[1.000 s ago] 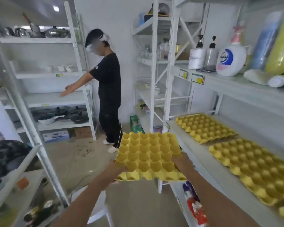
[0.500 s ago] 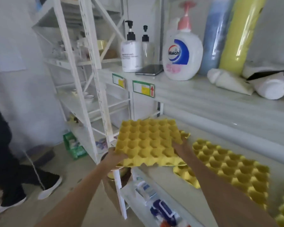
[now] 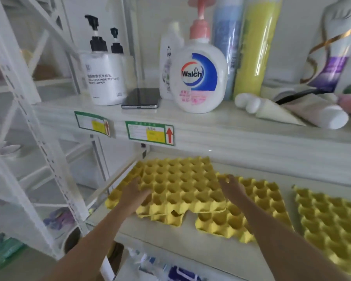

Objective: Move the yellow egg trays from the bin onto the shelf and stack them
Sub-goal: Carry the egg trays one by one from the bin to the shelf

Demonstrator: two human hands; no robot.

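So your left hand (image 3: 137, 192) and right hand (image 3: 231, 188) pinch the top egg tray (image 3: 180, 183) over another tray (image 3: 257, 207) on the white shelf (image 3: 170, 246).

Looks like a small stockroom or shop-style storage room, fitted with white metal racking on perforated uprights (image 3: 49, 159). Green-bordered shelf labels with yellow patches and red up-arrows (image 3: 149, 133) stuck along the front edge of the upper white shelf board (image 3: 251, 136). On that board, toiletries lined up as stock: a white pump bottle of body lotion with a black head (image 3: 103, 78), a round white Walch handwash bottle with a pink pump (image 3: 199, 78), tall blue and yellow-green spray cans (image 3: 253, 47), white tubes lying on their sides (image 3: 272, 110). More white racks to the left, with packaged goods on the lower boards, too blurred to name.
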